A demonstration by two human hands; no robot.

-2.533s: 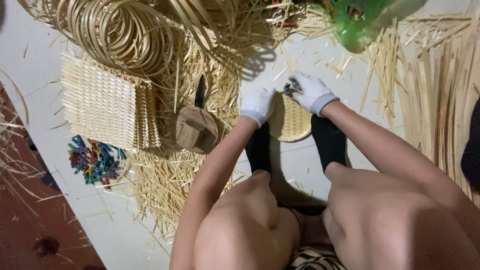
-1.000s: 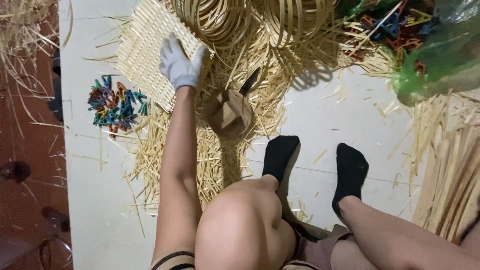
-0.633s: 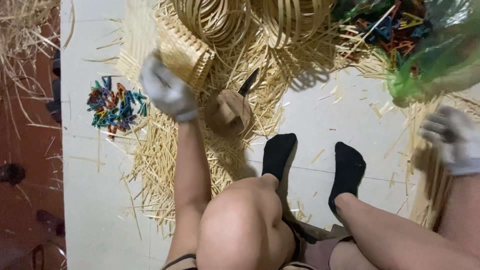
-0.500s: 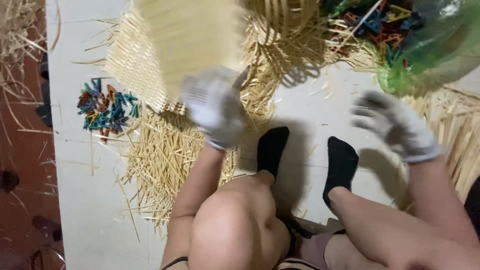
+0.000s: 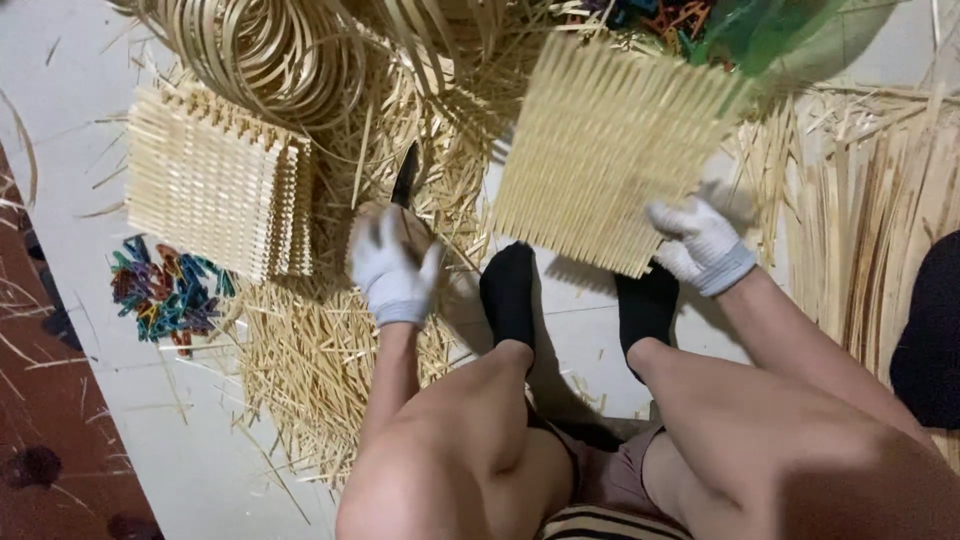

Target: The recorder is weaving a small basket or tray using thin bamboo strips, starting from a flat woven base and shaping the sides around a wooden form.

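mat stack [image 5: 215, 180] left — clips [image 5: 165, 295] below

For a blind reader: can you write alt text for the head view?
A seated person's gloved right hand holds up a square woven straw mat, while the gloved left hand reaches toward a stack of woven mats amid loose straw.

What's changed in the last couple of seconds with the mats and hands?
The left hand lifted a woven mat off the stack and passed it across; the right hand now holds its lower edge, and the left has let go, hovering over the knife. Stack, clip pile and feet stayed put.
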